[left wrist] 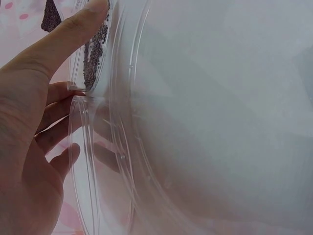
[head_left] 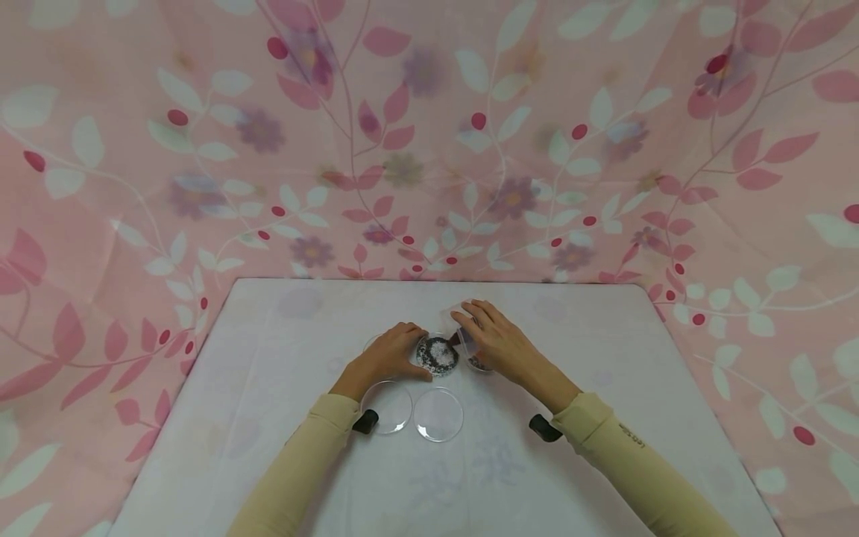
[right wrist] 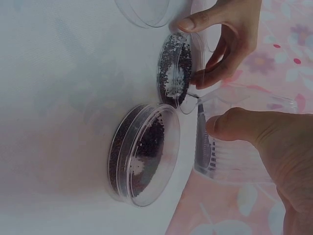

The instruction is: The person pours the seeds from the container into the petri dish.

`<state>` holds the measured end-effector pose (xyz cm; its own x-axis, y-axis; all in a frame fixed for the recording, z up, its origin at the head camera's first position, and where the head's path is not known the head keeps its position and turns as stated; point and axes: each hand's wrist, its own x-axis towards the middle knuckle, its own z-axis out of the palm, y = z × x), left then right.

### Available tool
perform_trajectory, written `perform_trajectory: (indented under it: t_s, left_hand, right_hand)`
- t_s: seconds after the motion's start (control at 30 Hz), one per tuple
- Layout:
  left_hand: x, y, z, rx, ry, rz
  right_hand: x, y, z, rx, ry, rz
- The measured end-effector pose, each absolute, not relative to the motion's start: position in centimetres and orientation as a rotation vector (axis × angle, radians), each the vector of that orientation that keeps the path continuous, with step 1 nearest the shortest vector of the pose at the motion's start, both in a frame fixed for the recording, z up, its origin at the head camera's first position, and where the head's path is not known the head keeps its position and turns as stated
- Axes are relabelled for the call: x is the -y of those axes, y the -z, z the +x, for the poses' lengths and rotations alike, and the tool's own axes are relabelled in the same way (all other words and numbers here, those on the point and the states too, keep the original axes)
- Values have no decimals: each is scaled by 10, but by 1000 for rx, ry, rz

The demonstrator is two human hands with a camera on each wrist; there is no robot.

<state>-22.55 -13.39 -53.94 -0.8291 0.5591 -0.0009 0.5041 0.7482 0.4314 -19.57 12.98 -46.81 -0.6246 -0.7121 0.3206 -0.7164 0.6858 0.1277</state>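
Note:
My left hand (head_left: 392, 354) grips the side of a round clear petri dish (head_left: 438, 355) with its thumb and fingers. Black granules and a white patch of grains lie in that dish. In the right wrist view, my right hand (right wrist: 279, 152) holds a clear plastic box (right wrist: 239, 164), tilted with its corner over the dish's rim. Dark granules (left wrist: 51, 18) gather toward the box's lower corner in the left wrist view. Beside the box stands a second petri dish (right wrist: 144, 154) with dark granules and a small white patch; my right hand partly hides it in the head view.
Two clear round dishes or lids (head_left: 438, 415) lie on the white-covered table (head_left: 537, 470) nearer me. Another clear rim (head_left: 370, 341) shows behind my left hand. A pink floral cloth (head_left: 429, 149) hangs around the table's back and sides.

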Motion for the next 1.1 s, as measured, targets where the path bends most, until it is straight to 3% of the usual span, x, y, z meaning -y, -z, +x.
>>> perform_trajectory:
  t_s: [1.1]
  left_hand:
    - [133,538,-226,-2812,-591,832]
  right_hand:
    - [-138,461,-194,2698,-95,1016]
